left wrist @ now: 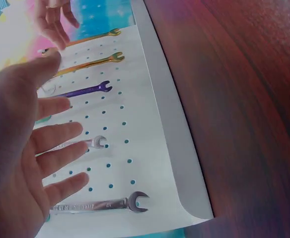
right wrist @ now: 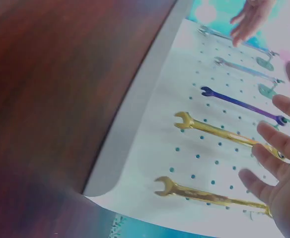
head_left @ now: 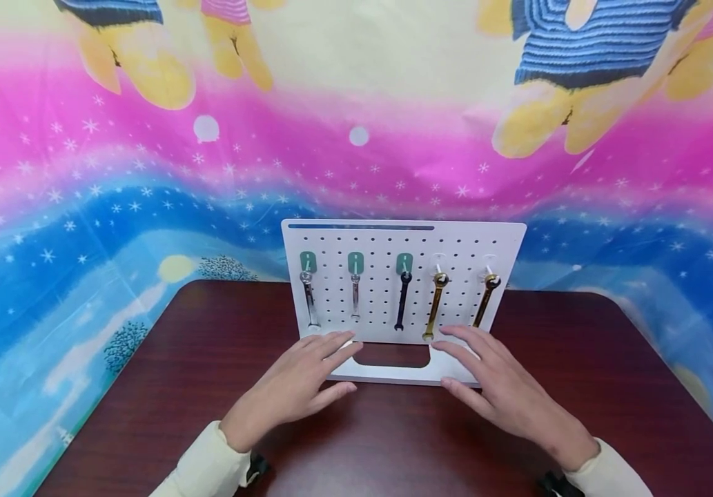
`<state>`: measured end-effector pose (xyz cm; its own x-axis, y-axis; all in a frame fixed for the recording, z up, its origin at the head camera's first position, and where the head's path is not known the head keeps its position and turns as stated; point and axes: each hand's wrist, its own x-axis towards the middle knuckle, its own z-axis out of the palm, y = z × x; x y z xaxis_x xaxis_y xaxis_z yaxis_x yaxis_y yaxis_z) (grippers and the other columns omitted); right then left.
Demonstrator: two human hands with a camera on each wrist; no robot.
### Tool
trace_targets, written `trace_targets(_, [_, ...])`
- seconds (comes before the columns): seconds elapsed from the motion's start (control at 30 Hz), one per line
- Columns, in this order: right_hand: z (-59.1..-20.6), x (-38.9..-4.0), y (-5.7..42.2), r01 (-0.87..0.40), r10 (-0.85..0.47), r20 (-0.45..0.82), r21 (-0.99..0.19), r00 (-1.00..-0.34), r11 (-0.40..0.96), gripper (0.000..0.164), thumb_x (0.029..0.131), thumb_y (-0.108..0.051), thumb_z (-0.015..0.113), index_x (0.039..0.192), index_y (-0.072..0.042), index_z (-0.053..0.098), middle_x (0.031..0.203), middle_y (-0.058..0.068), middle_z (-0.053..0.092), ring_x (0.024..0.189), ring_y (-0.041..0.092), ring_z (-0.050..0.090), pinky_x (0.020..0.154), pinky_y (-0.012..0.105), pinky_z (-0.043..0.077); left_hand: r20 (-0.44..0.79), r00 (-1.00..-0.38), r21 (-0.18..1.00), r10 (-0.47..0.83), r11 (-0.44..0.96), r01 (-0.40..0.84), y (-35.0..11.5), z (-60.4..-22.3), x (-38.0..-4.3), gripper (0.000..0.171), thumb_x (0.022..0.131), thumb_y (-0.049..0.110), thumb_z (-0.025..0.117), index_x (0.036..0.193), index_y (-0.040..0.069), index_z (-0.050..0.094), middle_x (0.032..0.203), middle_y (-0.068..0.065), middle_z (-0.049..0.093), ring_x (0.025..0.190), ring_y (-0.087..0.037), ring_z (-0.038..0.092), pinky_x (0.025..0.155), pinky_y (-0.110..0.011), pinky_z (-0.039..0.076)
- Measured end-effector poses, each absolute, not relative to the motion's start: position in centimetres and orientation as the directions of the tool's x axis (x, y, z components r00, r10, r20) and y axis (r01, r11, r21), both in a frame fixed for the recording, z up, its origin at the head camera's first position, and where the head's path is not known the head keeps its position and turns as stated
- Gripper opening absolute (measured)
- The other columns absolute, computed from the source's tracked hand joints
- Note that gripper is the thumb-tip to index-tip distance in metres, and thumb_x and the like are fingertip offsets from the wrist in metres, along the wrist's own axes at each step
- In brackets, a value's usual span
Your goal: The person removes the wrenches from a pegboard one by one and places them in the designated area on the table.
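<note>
A white pegboard (head_left: 480, 233) stands on the table, with combination wrenches hung on hooks in a row. From the left come a silver wrench (head_left: 310, 304), a smaller silver wrench (head_left: 355, 298), a dark purplish wrench (head_left: 402, 301), a gold wrench (head_left: 434, 307) and another gold wrench (head_left: 485, 301). My left hand (head_left: 297, 379) hovers before the board's lower left, fingers spread and holding nothing. Opposite it, my right hand (head_left: 508, 383) is held before the lower right, also with spread fingers and nothing in it. In the wrist views, fingers hide parts of some wrenches.
Three hooks have green backings (head_left: 308, 259); the two at the right look clear. A slot-shaped cutout (head_left: 393, 355) runs through the board's lower part. The dark red-brown table (head_left: 387, 442) lies around it, and a patterned cloth (head_left: 306, 159) hangs behind.
</note>
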<state>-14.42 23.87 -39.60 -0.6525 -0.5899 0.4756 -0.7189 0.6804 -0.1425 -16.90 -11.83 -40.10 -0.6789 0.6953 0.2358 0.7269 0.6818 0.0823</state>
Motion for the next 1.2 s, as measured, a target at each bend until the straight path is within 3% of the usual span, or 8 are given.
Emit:
trace_targets(0.13, [-38.6,-14.9,24.2,-0.714,-0.537,0.546,-0.174,-0.643,0.678,0.051,0.098,-0.031,0.07,0.146,-0.018,0.056,0.147,0.007,0.052,0.135,0.027,0.045,0.107,0.047,0.036,0.367,-0.683,0.118,0.631,0.697,0.707,-12.2,-40.1,-17.3,0.053,0.098,0.041,0.068,0.146,0.018,0.06,0.145,-0.004,0.059,0.133,-0.021,0.054,0.112,-0.052,0.039])
trace_targets(0.33, [-37.1,-15.5,25.0,-0.691,-0.441,0.639,-0.204,-0.631,0.693,0.045,0.098,-0.021,0.07,0.14,-0.011,0.061,0.141,0.007,0.057,0.129,0.027,0.05,0.11,0.026,0.033,0.48,-0.736,0.296,0.478,0.701,0.649,-13.1,-40.1,-18.0,0.041,0.093,0.026,0.077,0.132,0.016,0.069,0.129,-0.002,0.069,0.118,-0.021,0.064,0.102,-0.048,0.05])
trace_targets(0.5, [-35.6,-15.8,25.3,-0.67,-0.357,0.701,-0.231,-0.617,0.705,0.05,0.09,-0.006,0.075,0.138,-0.009,0.062,0.136,0.01,0.059,0.126,0.029,0.052,0.112,0.022,0.031,0.577,-0.729,0.387,0.368,0.663,0.641,-13.8,-40.7,-18.6,0.035,0.091,0.013,0.078,0.126,0.011,0.071,0.12,-0.003,0.07,0.107,-0.02,0.067,0.091,-0.043,0.057])
trace_targets(0.67, [-34.1,-16.1,25.4,-0.671,-0.308,0.749,-0.236,-0.586,0.703,0.053,0.087,0.001,0.075,0.138,-0.006,0.062,0.135,0.013,0.06,0.124,0.03,0.055,0.109,0.018,0.034,0.622,-0.741,0.474,0.253,0.631,0.613,-14.2,-41.3,-19.2,0.034,0.091,0.007,0.077,0.124,0.007,0.07,0.114,-0.005,0.067,0.096,-0.019,0.062,0.076,-0.04,0.059])
trace_targets(0.97, [-32.0,-18.2,25.9,-0.596,-0.135,0.765,-0.364,-0.63,0.716,0.043,0.098,0.0,0.066,0.141,-0.007,0.06,0.127,0.015,0.06,0.103,0.028,0.063,0.082,0.007,0.043,0.608,-0.789,0.607,0.093,0.586,0.537,-14.4,-41.6,-20.4,0.034,0.093,0.002,0.073,0.126,0.005,0.064,0.105,-0.013,0.063,0.092,-0.024,0.059,0.082,-0.041,0.056])
trace_targets(1.2, [-31.1,-19.7,26.4,-0.541,-0.029,0.767,-0.425,-0.641,0.726,0.042,0.103,-0.007,0.061,0.145,-0.007,0.057,0.133,0.018,0.054,0.112,0.03,0.057,0.086,0.008,0.041,0.598,-0.8,0.663,0.044,0.534,0.525,-14.5,-42.0,-21.2,0.048,0.094,0.004,0.071,0.139,0.005,0.055,0.122,-0.018,0.057,0.105,-0.029,0.058,0.092,-0.045,0.051])
